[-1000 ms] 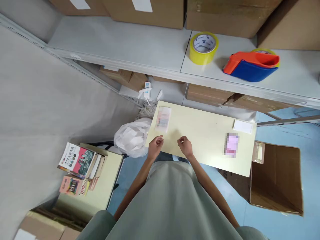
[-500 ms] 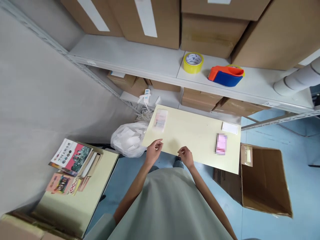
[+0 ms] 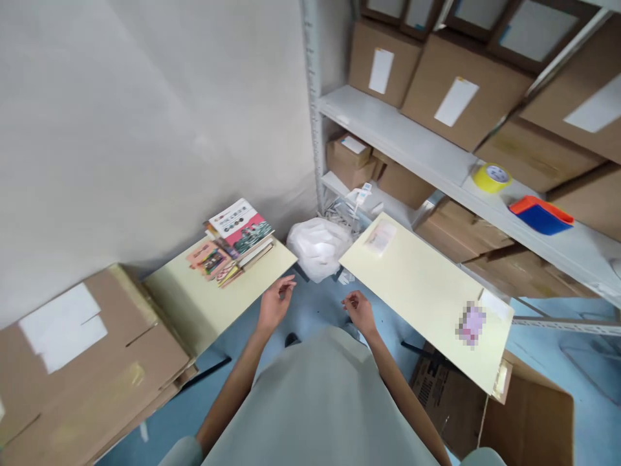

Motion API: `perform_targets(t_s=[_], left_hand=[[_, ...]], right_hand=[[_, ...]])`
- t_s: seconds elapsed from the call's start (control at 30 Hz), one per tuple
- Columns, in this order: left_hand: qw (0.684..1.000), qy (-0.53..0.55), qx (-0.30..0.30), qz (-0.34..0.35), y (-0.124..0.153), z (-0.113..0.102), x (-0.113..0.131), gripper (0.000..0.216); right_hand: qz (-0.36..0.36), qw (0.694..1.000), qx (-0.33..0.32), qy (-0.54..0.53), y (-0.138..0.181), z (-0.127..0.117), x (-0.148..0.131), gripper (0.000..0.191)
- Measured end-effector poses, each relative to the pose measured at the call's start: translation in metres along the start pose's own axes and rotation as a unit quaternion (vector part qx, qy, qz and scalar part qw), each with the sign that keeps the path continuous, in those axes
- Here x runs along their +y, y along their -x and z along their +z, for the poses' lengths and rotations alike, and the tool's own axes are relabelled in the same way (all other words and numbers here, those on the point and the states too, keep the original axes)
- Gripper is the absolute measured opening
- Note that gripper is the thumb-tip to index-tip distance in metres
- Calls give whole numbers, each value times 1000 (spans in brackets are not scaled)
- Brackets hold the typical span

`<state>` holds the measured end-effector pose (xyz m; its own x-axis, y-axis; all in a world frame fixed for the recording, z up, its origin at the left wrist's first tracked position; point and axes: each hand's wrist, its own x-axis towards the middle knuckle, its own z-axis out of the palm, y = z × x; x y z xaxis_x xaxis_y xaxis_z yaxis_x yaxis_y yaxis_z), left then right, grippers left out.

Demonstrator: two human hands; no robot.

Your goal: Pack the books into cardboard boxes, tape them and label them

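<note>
Head-worn camera, mounted above torso (image 3: 330, 401), directed forward and down, left hand (image 3: 274, 303) and right hand (image 3: 359, 312) framed close below, wall (image 3: 169, 129) taken in at left, shelving (image 3: 412, 139) at right

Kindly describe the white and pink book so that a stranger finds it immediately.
Beside the grey wall, left of the white bag, stands a cream table. The white and pink book lies on top of the taller pile there. Its bigger cover, with a green picture, separates it from the smaller orange book beside it.
</note>
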<state>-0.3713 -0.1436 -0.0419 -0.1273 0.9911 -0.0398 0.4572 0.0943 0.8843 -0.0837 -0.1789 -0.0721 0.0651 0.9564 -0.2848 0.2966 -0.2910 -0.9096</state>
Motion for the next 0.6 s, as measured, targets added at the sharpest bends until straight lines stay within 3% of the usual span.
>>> perform_targets(t_s=[0.23,0.37,0.5,0.6], left_hand=[[986,-86,117,-85,83,-153,-107,41],[957,-221,129,-136,135,-222,-158,58],[929,-295,79,-210,182,-258,-197,106],[918,-312,70,-236,205,-261,-216,108]], right_hand=[[-9,993,-115,15,53,124,-44,25],[-19,982,-183,39,79,180,-59,22],[-34,968,-242,63,90,217,-74,22],[-52,960,-267,72,93,234,-85,23]])
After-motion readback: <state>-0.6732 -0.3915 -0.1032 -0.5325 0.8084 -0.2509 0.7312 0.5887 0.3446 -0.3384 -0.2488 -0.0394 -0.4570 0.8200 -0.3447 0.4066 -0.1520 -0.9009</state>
